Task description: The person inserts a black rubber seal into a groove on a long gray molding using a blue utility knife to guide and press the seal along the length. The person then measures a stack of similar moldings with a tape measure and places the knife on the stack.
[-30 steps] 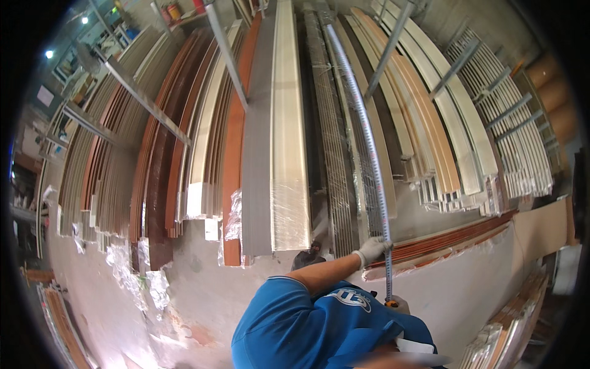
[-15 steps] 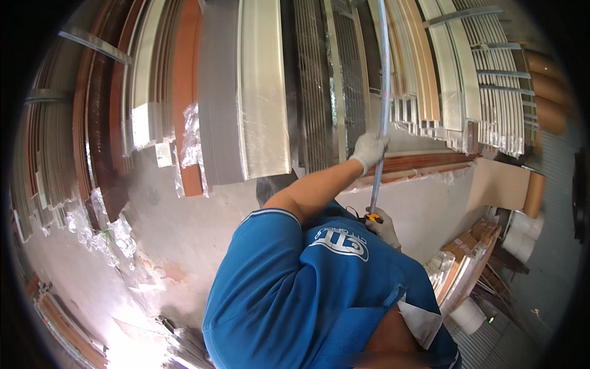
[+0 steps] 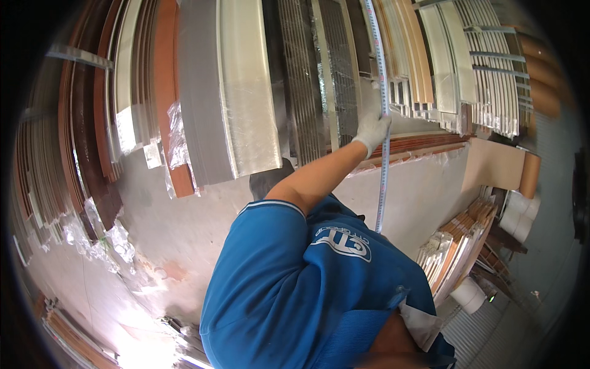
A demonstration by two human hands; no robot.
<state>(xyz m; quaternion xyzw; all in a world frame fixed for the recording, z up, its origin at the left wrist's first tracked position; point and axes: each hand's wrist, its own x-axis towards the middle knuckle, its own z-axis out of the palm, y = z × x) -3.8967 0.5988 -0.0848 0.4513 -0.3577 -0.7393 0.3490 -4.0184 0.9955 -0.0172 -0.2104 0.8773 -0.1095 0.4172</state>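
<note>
A pale work glove covers my left hand [image 3: 373, 128], which reaches forward from the blue sleeve. Its fingers are closed at the extended blade of a tape measure [image 3: 384, 92], and one finger seems to point along it. The blade runs from the top of the view down past the glove to my chest, where its lower end goes out of sight behind my blue shirt [image 3: 307, 283]. Both my right hand and the tape's case are hidden there. Just ahead of the left glove lie long stacked profiles, some dark and ribbed [image 3: 340, 74].
Long grey and cream panels [image 3: 249, 111] and reddish-brown strips [image 3: 180, 175] fill the rack at left, with torn plastic wrap at their ends. White profiles [image 3: 491, 80] rest on metal arms at right. A cardboard sheet [image 3: 495, 163], bundled strips [image 3: 458, 246] and a white roll [image 3: 468, 295] stand lower right.
My left hand has shifted slightly forward along the tape, whose marked face now shows. The right hand and the orange-black case, seen earlier near my chest, have gone out of sight.
</note>
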